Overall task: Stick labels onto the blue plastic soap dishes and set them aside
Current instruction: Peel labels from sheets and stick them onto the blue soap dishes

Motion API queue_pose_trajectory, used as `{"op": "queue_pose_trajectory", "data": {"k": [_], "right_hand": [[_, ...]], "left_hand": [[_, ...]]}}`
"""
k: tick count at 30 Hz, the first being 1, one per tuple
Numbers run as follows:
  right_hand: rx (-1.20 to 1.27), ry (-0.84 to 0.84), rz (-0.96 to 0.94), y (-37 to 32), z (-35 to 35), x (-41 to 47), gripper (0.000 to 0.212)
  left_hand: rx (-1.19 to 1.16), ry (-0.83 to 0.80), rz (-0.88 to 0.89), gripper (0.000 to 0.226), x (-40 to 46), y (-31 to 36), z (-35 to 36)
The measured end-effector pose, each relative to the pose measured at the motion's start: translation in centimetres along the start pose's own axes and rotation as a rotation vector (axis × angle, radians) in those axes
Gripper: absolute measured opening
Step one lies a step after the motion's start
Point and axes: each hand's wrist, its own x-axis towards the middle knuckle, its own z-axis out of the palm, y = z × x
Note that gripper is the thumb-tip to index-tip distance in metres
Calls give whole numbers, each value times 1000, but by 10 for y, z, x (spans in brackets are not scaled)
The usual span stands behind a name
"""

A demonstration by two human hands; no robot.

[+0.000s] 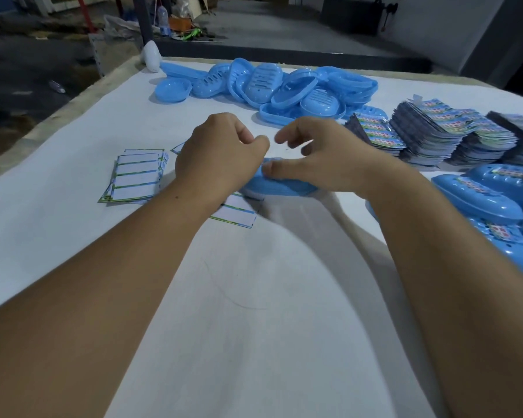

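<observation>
- The right hand [323, 159] rests its thumb on top of a blue soap dish [280, 185] lying on the surface [73, 236] at the centre; its other fingers are spread and raised above the dish, so this grip is relaxed, a press and not a clasp.
- The left hand [221, 155] sits just at 9 o'clock of the right, fingers curled with thumb and forefinger tips drawn together as in a pinch; whether a label is between them is too blurred to tell.
- The dish under the hands lies partly over a peeled backing sheet [239, 214] at its 7 o'clock.
- At 9 o'clock of the hands, a small stack of spent backing sheets [136, 176] with their label slots blank.
- At 12 o'clock, far across the surface, a loose heap of unlabelled dishes [272, 86].
- At 2 o'clock, tall stacks of fresh label sheets [429, 134].
- At 3 to 4 o'clock, near the surface edge, finished dishes [480, 203] with colourful labels showing.
- Judging by these piles, the job is partway: several dishes are done and set aside, many more wait, and the one in hand looks to be at the sticking step.
</observation>
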Motion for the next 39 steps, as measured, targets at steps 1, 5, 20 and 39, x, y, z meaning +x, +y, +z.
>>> {"op": "queue_pose_trajectory", "data": {"k": [1, 5, 20, 39], "right_hand": [[-16, -67, -19, -1, 1, -1, 66], [-81, -175, -41, -2, 6, -5, 82], [-472, 80, 0, -12, 15, -29, 69], [-605, 316, 686, 79, -96, -122, 63]], "left_hand": [[13, 21, 16, 26, 0, 0, -1], [27, 76, 74, 25, 2, -3, -1], [7, 143, 293, 23, -6, -12, -4], [-53, 79, 271, 23, -17, -2, -9]]}}
